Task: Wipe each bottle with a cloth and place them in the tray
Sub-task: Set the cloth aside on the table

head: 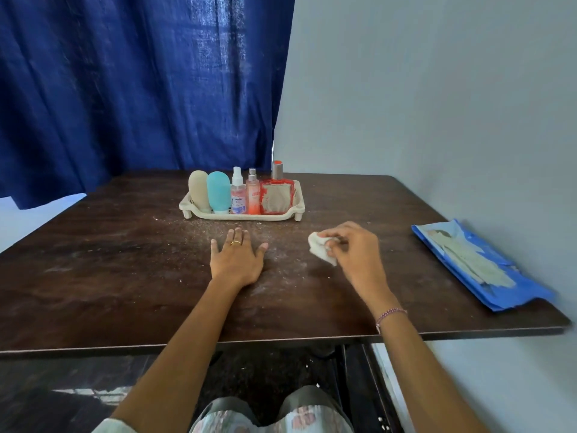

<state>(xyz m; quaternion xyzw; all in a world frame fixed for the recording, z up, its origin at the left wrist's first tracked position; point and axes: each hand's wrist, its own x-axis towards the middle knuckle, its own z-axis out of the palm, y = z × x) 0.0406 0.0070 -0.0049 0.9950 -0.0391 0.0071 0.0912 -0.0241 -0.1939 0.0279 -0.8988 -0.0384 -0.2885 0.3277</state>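
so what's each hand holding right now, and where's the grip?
The right hand pinches a white cloth by its right-hand end, fingers and thumb bunching it. The left hand holds nothing; it rests flat on the table.

Left hand [238,260] lies flat and spread; right hand [354,250] curled, pinching.

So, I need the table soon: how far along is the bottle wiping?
Done: five bottles stand in the tray. In hand: the right hand pinches the cloth; the left hand lies flat on the table. Left: seemingly nothing; no bottle stands outside the tray.
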